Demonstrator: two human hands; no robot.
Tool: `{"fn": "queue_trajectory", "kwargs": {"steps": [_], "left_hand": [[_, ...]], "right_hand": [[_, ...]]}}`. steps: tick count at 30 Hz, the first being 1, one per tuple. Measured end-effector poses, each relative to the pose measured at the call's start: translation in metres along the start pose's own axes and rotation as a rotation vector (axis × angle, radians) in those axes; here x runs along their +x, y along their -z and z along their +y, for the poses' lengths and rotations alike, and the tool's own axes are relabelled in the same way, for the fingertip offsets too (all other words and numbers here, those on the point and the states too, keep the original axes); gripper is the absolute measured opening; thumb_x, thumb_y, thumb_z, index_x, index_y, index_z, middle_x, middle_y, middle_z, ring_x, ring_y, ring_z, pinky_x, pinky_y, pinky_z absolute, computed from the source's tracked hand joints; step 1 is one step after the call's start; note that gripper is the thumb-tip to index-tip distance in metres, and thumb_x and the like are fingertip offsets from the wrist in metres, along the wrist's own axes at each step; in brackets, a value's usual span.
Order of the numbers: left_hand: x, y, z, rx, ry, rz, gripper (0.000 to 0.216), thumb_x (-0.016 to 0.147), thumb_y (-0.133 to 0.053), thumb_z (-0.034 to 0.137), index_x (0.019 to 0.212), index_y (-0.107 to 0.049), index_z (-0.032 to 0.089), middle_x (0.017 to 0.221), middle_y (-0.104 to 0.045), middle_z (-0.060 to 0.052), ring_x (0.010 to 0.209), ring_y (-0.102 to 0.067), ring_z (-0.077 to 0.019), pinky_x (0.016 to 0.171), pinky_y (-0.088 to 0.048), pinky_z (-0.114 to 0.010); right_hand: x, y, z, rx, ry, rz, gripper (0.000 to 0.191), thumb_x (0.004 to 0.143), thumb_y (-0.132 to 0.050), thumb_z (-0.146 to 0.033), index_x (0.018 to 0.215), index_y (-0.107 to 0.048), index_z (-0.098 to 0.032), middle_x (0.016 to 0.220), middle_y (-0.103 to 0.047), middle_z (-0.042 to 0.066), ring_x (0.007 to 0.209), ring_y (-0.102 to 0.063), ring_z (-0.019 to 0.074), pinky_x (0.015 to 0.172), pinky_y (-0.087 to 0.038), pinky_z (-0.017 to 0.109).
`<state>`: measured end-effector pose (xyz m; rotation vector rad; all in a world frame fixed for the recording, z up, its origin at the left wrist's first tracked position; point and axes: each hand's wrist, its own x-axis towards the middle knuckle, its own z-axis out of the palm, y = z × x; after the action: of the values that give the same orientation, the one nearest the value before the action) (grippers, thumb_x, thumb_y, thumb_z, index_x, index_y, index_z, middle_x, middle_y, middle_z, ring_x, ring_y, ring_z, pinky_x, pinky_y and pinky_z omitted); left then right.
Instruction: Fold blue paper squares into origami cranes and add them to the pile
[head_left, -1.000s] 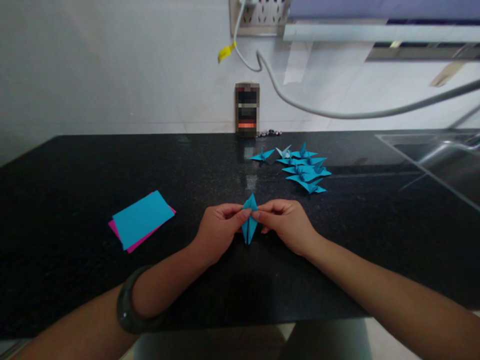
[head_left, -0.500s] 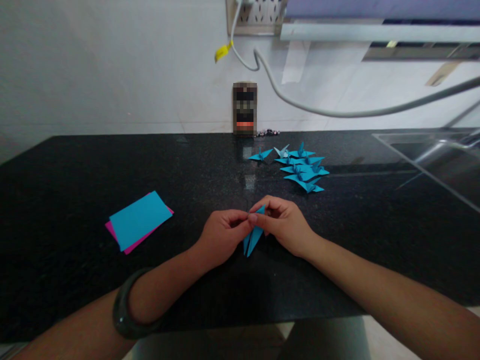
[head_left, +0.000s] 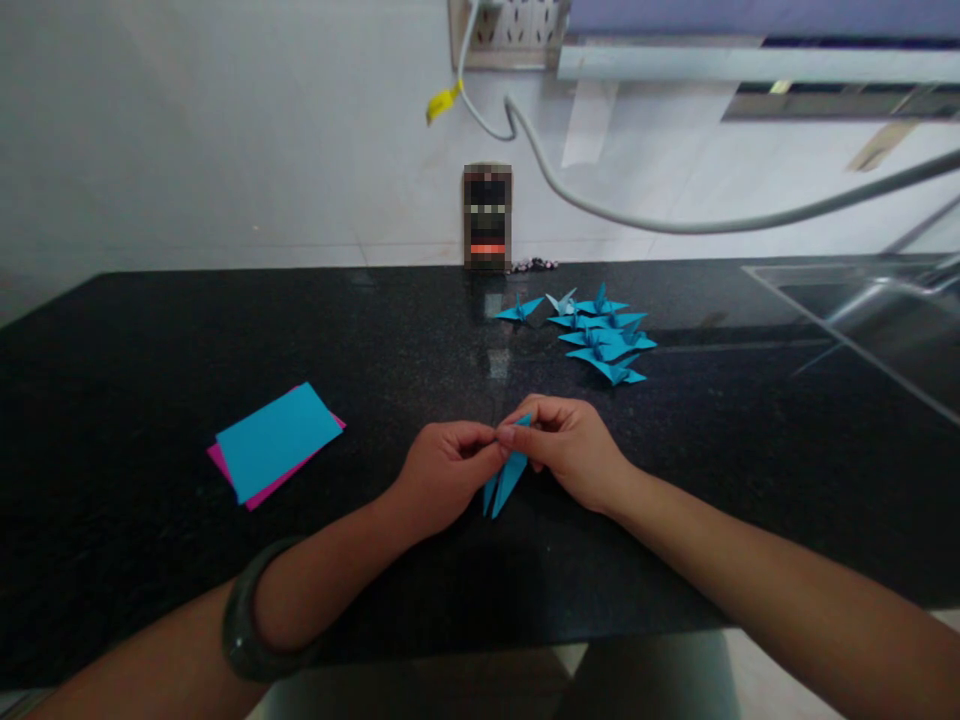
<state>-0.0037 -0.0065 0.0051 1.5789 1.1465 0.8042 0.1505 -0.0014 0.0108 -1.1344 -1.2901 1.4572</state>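
Observation:
Low over the black counter, my two hands meet on a piece of folded blue paper (head_left: 512, 478). Two narrow points of the paper hang toward me, with a slit between them. My left hand (head_left: 452, 473) pinches its left edge between thumb and fingers. From the other side, my right hand (head_left: 568, 447) grips the upper part, its thumb on the near face and its fingers behind. Fingertips hide the middle of the folds. Beyond my right hand, several blue paper cranes (head_left: 611, 340) stand in a cluster, a pale crane (head_left: 562, 302) among them.
Flat blue paper (head_left: 279, 440) lies over pink paper (head_left: 262, 497) on the left of the black counter (head_left: 360, 340). At the wall stands a pixelated phone-shaped object (head_left: 487, 218) beside a beaded strand (head_left: 535, 264). A sink (head_left: 847, 330) borders the right; a grey cable (head_left: 660, 226) crosses above.
The two lower points of the folded blue paper sit slightly further apart and a little lower. Both hands keep their pinch almost in place; the whole view has shifted slightly.

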Motion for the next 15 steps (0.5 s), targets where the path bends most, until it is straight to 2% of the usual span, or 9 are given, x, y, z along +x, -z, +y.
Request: {"fn": "queue_trajectory", "kwargs": {"steps": [7, 12, 15], "left_hand": [[-0.001, -0.0002, 0.0047, -0.027, 0.022, 0.005, 0.015, 0.072, -0.06, 0.027, 0.067, -0.072, 0.018, 0.056, -0.065, 0.002, 0.049, -0.052, -0.0095, 0.048, -0.04, -0.02], [-0.0014, -0.0005, 0.0071, -0.046, 0.054, 0.006, 0.014, 0.07, -0.062, 0.027, 0.065, -0.071, 0.018, 0.056, -0.064, 0.002, 0.049, -0.051, -0.0097, 0.047, -0.041, -0.02], [-0.002, -0.0006, 0.0064, -0.057, 0.07, 0.013, 0.015, 0.07, -0.062, 0.028, 0.063, -0.07, 0.018, 0.054, -0.063, 0.002, 0.048, -0.051, -0.01, 0.047, -0.04, -0.02]], "right_hand": [[-0.0006, 0.0034, 0.0036, -0.038, 0.041, 0.007, 0.019, 0.066, -0.07, -0.03, 0.057, -0.064, -0.014, 0.056, -0.051, -0.003, 0.047, -0.042, 0.0051, 0.043, -0.031, 0.021], [0.0013, 0.0047, 0.0082, 0.047, 0.034, -0.015, 0.027, 0.07, -0.066, -0.039, 0.057, -0.064, -0.014, 0.056, -0.048, -0.003, 0.043, -0.04, 0.0045, 0.04, -0.029, 0.02], [0.0037, 0.0057, 0.0098, 0.134, -0.035, -0.036, 0.037, 0.074, -0.059, -0.048, 0.063, -0.067, -0.014, 0.048, -0.045, -0.003, 0.04, -0.039, 0.0057, 0.038, -0.03, 0.02]]}}
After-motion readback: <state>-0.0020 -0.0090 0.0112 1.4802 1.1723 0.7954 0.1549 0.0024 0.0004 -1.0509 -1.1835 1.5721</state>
